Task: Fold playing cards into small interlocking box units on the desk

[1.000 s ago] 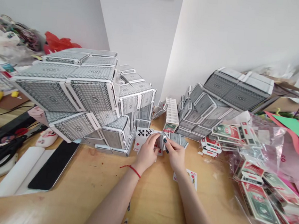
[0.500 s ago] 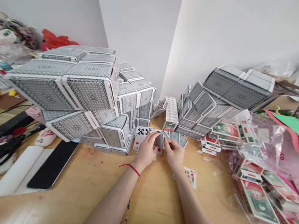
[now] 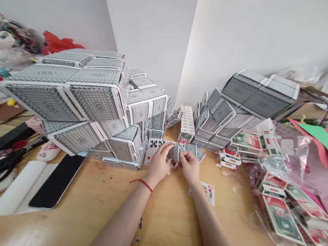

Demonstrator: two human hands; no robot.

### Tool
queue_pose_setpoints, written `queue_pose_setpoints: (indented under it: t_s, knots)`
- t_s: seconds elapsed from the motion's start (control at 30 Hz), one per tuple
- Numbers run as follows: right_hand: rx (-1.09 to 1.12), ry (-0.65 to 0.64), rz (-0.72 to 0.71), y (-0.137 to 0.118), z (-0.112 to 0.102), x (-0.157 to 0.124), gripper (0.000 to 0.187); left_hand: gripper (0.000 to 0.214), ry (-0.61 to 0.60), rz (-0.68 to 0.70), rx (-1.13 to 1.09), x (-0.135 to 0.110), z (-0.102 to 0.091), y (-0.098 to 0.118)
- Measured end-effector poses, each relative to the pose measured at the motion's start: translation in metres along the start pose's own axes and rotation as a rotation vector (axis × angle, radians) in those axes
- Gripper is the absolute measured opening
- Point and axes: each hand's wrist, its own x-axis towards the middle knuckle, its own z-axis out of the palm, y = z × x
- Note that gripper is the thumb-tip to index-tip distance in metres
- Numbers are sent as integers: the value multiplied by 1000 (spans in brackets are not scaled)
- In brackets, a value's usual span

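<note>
Between my two hands is a grey-backed playing card (image 3: 174,153), its patterned back facing me. My left hand (image 3: 160,163), with a red string at the wrist, grips it from the left, thumb and fingers closed. My right hand (image 3: 189,167) pinches its right edge. Whether it is one card or several together, I cannot tell. Face-up cards (image 3: 152,151) lie on the table just left of my left hand. Grey-backed cards (image 3: 196,152) lie behind my right hand. Beneath my right forearm a king card (image 3: 207,192) shows partly.
Stacked blocks covered in grey-backed cards rise on the left (image 3: 98,104) and right (image 3: 237,100). A row of white card pieces (image 3: 187,121) stands between them. Card boxes (image 3: 283,219) in clear plastic lie at right. At left are a black phone (image 3: 57,182) and scissors (image 3: 2,166).
The card in my hands has turned so more of its back faces me. Both hands have stayed in nearly the same place, and the view has shifted slightly.
</note>
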Motion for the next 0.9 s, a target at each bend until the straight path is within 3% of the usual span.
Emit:
queue_pose_setpoints:
  t_s: [0.17,0.43,0.7,0.9]
  knots:
    - [131,-90,60,3,1,2,27,58,46,-38,-2,1,-4,-1]
    - [24,31,26,11,0,6,29,58,30,-14,10,2,-4,4]
    - [98,-25,-10,2,4,1,31,56,73,-41,26,2,-3,2]
    - [104,-16,-12,11,5,5,37,55,64,-58,27,2,-3,0]
